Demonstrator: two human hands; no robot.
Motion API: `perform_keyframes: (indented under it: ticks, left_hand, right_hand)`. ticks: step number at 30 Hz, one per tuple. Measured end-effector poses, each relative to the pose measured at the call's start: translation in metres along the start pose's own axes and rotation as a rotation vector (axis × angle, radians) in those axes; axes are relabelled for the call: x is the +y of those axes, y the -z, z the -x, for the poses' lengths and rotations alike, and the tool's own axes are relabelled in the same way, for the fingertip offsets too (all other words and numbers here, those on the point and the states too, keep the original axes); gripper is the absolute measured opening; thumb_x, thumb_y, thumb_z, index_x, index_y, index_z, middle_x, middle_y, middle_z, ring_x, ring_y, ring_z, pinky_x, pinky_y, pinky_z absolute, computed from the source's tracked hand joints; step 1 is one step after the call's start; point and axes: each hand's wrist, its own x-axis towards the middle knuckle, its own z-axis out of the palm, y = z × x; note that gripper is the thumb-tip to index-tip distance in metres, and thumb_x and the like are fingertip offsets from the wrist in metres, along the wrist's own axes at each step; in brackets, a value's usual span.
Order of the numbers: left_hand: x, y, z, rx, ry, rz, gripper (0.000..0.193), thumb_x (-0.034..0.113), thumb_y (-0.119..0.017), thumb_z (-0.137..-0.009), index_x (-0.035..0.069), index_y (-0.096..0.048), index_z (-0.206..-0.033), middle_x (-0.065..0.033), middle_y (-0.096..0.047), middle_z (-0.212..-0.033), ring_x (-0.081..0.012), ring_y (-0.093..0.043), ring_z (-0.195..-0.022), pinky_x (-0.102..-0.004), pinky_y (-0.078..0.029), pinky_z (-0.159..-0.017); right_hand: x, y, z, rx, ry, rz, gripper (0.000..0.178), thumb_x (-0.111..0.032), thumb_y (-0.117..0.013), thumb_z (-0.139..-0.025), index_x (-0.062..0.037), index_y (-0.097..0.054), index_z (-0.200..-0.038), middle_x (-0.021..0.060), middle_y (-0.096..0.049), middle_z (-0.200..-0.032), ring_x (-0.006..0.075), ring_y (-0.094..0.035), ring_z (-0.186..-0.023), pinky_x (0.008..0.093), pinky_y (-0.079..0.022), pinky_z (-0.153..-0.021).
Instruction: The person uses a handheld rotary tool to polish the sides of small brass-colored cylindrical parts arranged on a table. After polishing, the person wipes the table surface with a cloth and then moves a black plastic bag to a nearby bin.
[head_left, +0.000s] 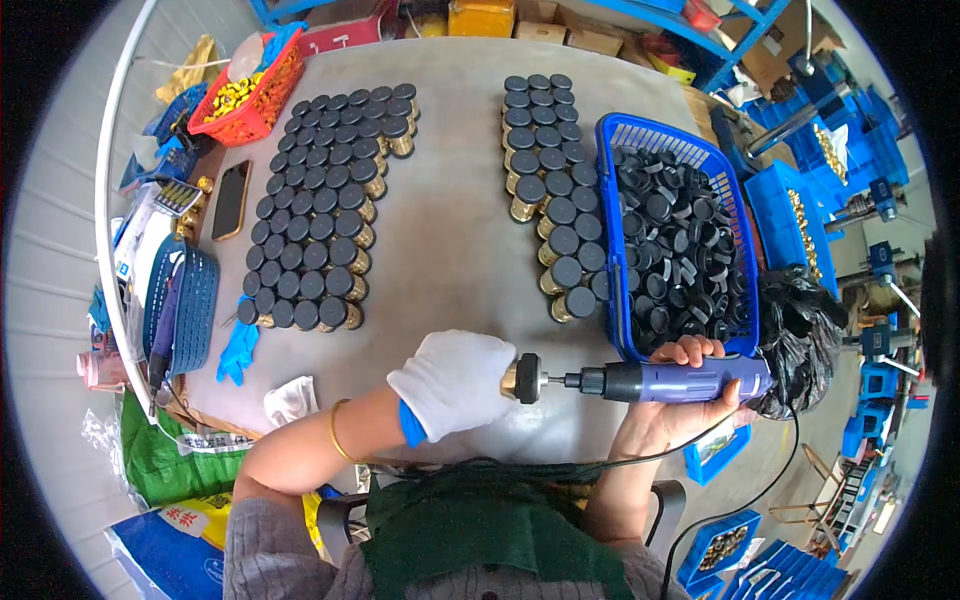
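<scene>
My left hand point(455, 382), in a white glove over a blue one, is closed around a brass fitting with a black round cap point(528, 378), held sideways over the table's near edge. My bare right hand point(690, 385) grips a purple electric screwdriver point(690, 381), which lies level and points left. Its bit point(556, 379) reaches the face of the black cap; whether it sits in a screw I cannot tell. Beyond my hands stand two groups of upright brass fittings with black caps, a larger left group point(315, 200) and a narrower right group point(550, 160).
A blue basket point(606, 220) full of loose black caps stands right of the fittings. At the far left are a red basket point(270, 95) with yellow parts, a phone point(231, 200) and a dark blue basket point(205, 310). A blue glove point(238, 352) lies nearer. The screwdriver's cable point(740, 510) hangs at right.
</scene>
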Motion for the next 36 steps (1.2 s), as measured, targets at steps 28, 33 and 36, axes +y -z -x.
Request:
perform_keyframes:
  ticks: [28, 33, 36]
  left_hand:
    - [-0.095, 0.075, -0.117, 0.688, -0.204, -0.386, 0.035, 0.009, -0.055, -0.073, 0.017, -0.059, -0.107, -0.0113, -0.055, -0.084, -0.0306, -0.058, -0.076, -0.0405, -0.050, -0.067]
    - [-0.062, 0.048, -0.124, 0.510, -0.046, -0.168, 0.042, 0.035, -0.063, -0.077, 0.014, -0.054, -0.113, -0.0127, -0.060, -0.089, -0.0322, -0.061, -0.074, -0.0408, -0.049, -0.065]
    - [-0.068, 0.032, -0.114, 0.468, 0.148, 0.355, 0.044, 0.030, -0.062, -0.079, 0.008, -0.051, -0.115, -0.0133, -0.063, -0.092, -0.0261, -0.063, -0.070, -0.0349, -0.049, -0.060]
  right_hand:
    - [-0.002, -0.014, -0.003, -0.046, 0.006, 0.019, 0.048, -0.031, -0.064, -0.078, -0.0081, -0.042, -0.115, 0.0102, -0.053, -0.109, 0.0183, -0.049, -0.079, 0.0285, -0.046, -0.065]
    - [-0.008, -0.021, 0.002, -0.068, 0.022, 0.025, 0.049, -0.033, -0.064, -0.079, -0.0073, -0.043, -0.114, 0.0102, -0.054, -0.108, 0.0180, -0.050, -0.078, 0.0285, -0.046, -0.064]
    - [-0.021, -0.018, 0.002, -0.089, 0.051, -0.019, 0.047, -0.034, -0.063, -0.079, -0.0059, -0.045, -0.112, 0.0108, -0.055, -0.106, 0.0183, -0.051, -0.076, 0.0283, -0.046, -0.064]
